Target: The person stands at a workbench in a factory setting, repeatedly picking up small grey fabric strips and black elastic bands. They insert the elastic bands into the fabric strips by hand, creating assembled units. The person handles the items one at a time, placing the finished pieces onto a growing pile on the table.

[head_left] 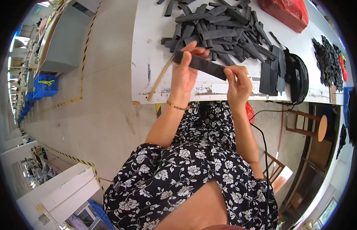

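Note:
A flat dark strip of fabric (205,67) is stretched between my two hands above the table's near edge. My left hand (185,71) pinches its left end, thumb on top, with the other fingers behind it. At the strip's lower right end, my right hand (238,82) grips it between thumb and fingers. Just beyond my hands lies a big heap of similar dark rolled or folded fabric pieces (220,32). A thin wooden stick (160,78) lies on the table to the left of my left hand.
The white table (147,50) also bears flat stacked dark pieces (272,73), a black bag (297,76), a red bundle (288,13) and another dark pile (327,63). A black cable (263,138) hangs at right near wooden stools (320,128). Blue crates (46,86) stand at left.

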Available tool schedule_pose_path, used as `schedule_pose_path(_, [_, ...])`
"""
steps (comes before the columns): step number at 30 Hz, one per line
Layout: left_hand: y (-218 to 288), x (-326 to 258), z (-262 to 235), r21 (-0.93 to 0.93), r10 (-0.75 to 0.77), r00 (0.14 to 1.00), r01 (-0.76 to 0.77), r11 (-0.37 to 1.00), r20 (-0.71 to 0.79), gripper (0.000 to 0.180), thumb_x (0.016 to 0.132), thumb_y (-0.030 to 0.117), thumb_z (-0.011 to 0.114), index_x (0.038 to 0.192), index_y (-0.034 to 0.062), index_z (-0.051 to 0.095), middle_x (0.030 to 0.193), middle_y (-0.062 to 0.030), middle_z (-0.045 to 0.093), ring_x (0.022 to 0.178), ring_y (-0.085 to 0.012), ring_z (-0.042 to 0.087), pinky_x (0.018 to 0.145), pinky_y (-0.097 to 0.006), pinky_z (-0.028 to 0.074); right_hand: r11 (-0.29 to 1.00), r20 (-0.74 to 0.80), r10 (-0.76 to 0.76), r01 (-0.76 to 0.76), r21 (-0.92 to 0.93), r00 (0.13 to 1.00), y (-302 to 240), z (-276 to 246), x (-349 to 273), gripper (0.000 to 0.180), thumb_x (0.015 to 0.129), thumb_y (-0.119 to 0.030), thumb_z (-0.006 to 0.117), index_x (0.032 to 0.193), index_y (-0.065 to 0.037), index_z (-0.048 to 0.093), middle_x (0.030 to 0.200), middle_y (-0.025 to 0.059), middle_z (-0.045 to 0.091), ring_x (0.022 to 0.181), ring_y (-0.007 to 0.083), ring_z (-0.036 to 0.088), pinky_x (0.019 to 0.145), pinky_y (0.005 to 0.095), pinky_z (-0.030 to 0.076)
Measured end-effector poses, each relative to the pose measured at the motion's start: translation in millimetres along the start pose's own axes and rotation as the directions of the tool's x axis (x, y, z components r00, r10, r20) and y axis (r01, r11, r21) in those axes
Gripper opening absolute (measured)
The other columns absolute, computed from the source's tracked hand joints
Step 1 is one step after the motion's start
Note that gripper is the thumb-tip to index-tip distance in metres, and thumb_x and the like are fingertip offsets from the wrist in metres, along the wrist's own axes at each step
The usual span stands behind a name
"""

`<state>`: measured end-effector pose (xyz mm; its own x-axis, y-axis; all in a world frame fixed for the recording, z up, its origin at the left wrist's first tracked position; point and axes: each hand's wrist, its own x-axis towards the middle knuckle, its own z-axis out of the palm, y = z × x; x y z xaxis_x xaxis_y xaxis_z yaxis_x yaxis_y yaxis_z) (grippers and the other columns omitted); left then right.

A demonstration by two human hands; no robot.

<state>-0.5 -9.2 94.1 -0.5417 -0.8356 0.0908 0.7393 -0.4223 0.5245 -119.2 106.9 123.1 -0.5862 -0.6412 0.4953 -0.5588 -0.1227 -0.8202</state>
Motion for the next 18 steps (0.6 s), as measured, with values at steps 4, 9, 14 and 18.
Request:
schedule_pose_path(4, [5.3, -1.1, -24.1, 0.025, 0.048, 0.983, -0.045, 0.999, -0.177, 0.017, 0.090, 0.010, 0.067, 0.104, 0.0005, 0.068, 0.093, -0.0131, 0.070, 0.088, -0.0314, 0.069, 0.087, -0.046, 0.058, 0.985, 0.018, -0.160, 0.161, -0.064, 0.987, -2.5, -7.7, 0.8, 0.011, 0.081, 0.005, 0.071, 0.090, -0.001, 0.068, 0.083, 0.0076, 0.065, 0.073, 0.0197, 0.060, 0.067, 0.0281, 0.049])
schedule_pose_path(9, [7.4, -8.2, -20.6, 0.181, 0.063, 0.988, -0.036, 0.983, -0.142, 0.017, 0.091, 0.011, 0.067, 0.102, -0.0012, 0.067, 0.094, -0.0153, 0.070, 0.090, -0.0316, 0.069, 0.085, -0.043, 0.057, 0.992, 0.062, 0.103, -0.107, 0.062, 0.993, 19.0, -10.8, -10.3, 0.006, 0.088, -0.004, 0.067, 0.091, 0.001, 0.067, 0.083, 0.0051, 0.064, 0.073, 0.0127, 0.058, 0.070, 0.0248, 0.045])
schedule_pose_path(14, [-24.9, -15.2, -37.3, 0.263, 0.055, 0.939, 0.038, 0.964, -0.339, 0.018, 0.093, 0.010, 0.065, 0.103, -0.0046, 0.065, 0.095, -0.0166, 0.069, 0.089, -0.0310, 0.069, 0.084, -0.041, 0.056, 0.739, 0.396, 0.542, -0.644, 0.195, 0.741, 47.9, -4.2, -38.3, 0.020, 0.089, -0.012, 0.069, 0.092, 0.006, 0.062, 0.078, 0.0072, 0.065, 0.067, 0.0111, 0.059, 0.063, 0.0254, 0.049])
schedule_pose_path(18, [-40.0, -17.9, -49.4, 0.244, -0.021, 0.914, 0.131, 0.961, -0.405, 0.021, 0.093, 0.010, 0.064, 0.105, -0.0075, 0.063, 0.097, -0.0189, 0.068, 0.090, -0.0315, 0.068, 0.082, -0.038, 0.055, 0.560, 0.415, 0.643, -0.765, 0.317, 0.643, 72.8, -17.3, -42.6, 0.017, 0.087, -0.009, 0.071, 0.090, 0.004, 0.061, 0.078, 0.0100, 0.067, 0.063, 0.0136, 0.062, 0.060, 0.0272, 0.051])
